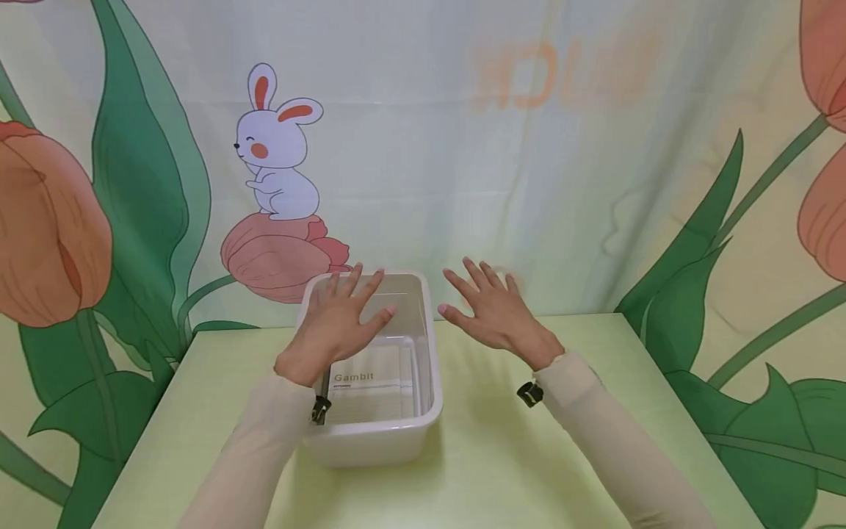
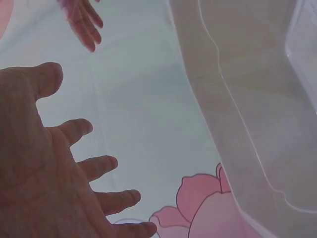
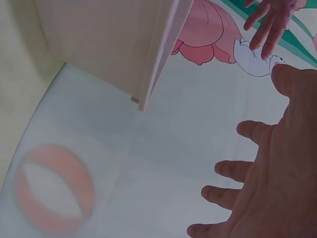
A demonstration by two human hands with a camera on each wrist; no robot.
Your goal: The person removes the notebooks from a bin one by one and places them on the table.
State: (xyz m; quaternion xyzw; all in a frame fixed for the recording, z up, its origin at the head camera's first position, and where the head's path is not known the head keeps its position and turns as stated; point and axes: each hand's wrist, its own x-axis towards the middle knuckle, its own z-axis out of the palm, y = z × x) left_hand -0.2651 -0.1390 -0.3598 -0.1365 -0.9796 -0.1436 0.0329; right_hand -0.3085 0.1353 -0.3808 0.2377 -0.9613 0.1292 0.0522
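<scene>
"Gambit" [image 1: 353, 377] on pale item [image 1: 371, 397] in bin [image 1: 370, 446]

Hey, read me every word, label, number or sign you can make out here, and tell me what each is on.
"Gambit": on the pale flat item inside the white bin.
Smaller print beneath that: too small to read.
Orange lettering on the backdrop: too blurred to read.

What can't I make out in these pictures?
- Head: white bin, left rim partly hidden behind the left hand and left sleeve.
- Head: small print under "Gambit", too small.
- Head: orange lettering, too blurred.
- Left wrist: white bin, cut off by the right edge.
</scene>
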